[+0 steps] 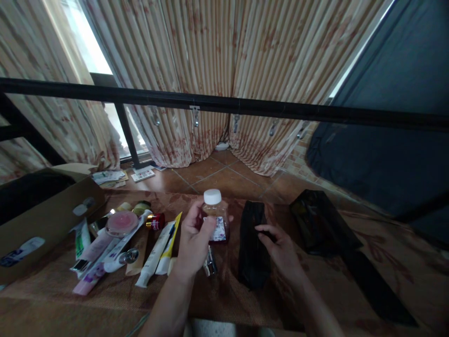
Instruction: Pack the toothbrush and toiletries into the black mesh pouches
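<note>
My left hand is wrapped round a clear bottle with a white cap and a patterned label, held upright with dark liquid low inside. A soft black pouch stands to its right. With thumb and forefinger my right hand pinches the near side of that pouch. Below the bottle lies a small silver-capped tube. Left of my left hand are a white tube and a yellow-and-white tube.
A pile of cosmetics, with a pink round container on top, lies at the left beside a cardboard box. A black mesh bag with a strap rests at the right. A dark rail crosses before the curtains.
</note>
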Available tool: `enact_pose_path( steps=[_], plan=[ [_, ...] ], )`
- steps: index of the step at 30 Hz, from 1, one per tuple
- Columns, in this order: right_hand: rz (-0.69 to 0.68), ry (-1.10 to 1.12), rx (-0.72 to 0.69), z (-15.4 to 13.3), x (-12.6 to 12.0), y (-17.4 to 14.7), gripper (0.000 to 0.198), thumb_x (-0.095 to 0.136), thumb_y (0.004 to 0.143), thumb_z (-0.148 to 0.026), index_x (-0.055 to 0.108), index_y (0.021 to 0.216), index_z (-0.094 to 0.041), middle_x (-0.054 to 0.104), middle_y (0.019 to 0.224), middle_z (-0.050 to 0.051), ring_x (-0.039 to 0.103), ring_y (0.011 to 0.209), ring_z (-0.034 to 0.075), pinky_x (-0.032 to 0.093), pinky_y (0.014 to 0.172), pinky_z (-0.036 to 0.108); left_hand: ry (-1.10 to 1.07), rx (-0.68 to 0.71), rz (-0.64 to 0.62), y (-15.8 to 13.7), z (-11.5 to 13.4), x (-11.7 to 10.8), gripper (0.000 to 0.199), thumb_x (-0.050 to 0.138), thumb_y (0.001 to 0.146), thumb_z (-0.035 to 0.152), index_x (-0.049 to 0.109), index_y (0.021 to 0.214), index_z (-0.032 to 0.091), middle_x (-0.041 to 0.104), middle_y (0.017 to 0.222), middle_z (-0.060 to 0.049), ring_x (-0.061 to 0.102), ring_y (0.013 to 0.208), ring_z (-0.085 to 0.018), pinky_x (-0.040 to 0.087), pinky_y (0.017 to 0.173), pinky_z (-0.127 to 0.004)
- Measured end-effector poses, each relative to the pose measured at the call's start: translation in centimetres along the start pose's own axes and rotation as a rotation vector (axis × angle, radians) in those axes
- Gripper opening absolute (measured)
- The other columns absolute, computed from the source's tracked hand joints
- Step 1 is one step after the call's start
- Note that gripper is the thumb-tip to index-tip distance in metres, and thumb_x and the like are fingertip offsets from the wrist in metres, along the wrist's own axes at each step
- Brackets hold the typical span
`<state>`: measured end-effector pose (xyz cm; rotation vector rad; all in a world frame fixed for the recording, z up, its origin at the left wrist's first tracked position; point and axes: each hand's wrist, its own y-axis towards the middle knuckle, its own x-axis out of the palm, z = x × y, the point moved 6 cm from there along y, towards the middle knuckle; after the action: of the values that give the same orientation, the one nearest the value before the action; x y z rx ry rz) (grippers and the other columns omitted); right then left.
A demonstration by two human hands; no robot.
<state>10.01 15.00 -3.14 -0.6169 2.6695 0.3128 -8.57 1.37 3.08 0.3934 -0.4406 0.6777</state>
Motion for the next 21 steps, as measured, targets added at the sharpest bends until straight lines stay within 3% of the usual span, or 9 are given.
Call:
enact_pose_path(
  steps=[4,9,21],
  plan=[
    [0.004,-0.006,0.007,0.2,0.1,0.0,0.024,0.058,0.077,-0.033,0.073,0.094,-0.025,0.074,0.089,0.003,0.066,0.088,0.023,0.049,0.076,0.033,0.31,0.152,0.032,-0.2,0.7,-0.1,0.029,0.069,0.081,0.032,0.061,0.106,0.02,0.068,0.1,-0.005,0.065,0.089,-0.017,0.05,0.078,-0.027],
    [0.011,0.011,-0.017,-0.3,0.1,-0.1,0.023,0.058,0.077,-0.034,0.073,0.092,-0.024,0.073,0.094,0.004,0.066,0.091,0.022,0.049,0.079,0.033,0.405,0.313,0.037,-0.2,1.9,0.0,0.034,0.07,0.079,0.026,0.058,0.11,0.02,0.067,0.1,-0.004,0.063,0.091,-0.017,0.048,0.083,-0.028],
    [0.006,-0.005,-0.029,-0.5,0.1,-0.1,0.022,0.057,0.077,-0.034,0.073,0.091,-0.026,0.072,0.081,0.002,0.066,0.087,0.023,0.05,0.074,0.033,0.101,0.101,0.171,-0.7,1.5,0.0,0.04,0.08,0.061,0.007,0.068,0.098,0.017,0.069,0.095,-0.005,0.063,0.087,-0.017,0.046,0.083,-0.022]
  ],
)
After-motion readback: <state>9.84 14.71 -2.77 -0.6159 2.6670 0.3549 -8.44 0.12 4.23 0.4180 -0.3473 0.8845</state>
